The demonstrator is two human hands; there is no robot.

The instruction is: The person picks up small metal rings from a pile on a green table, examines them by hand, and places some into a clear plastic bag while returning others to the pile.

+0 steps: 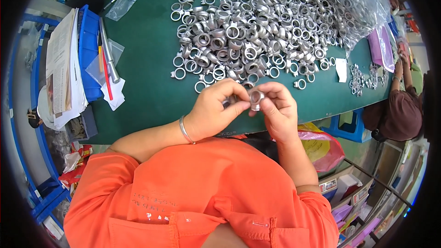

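a small, round, silver-grey metal ring is held up near the middle of the frame, over the near edge of a dark green flat tabletop. the thumb and forefinger of the right hand are clamped on it; the left hand's fingers are curled in close beside it, some metal showing beneath them, but whether they grip anything i cannot tell. the step in hand looks like turning or checking this one piece, and the next move probably calls for a light, steady pinch with both hands level. just beyond, at upper centre, a broad heap of similar silver-grey metal rings lies close enough that the knuckles could nudge strays. a bulging clear plastic bag hems in the heap at upper right, and a deep blue plastic bin stands at upper left.
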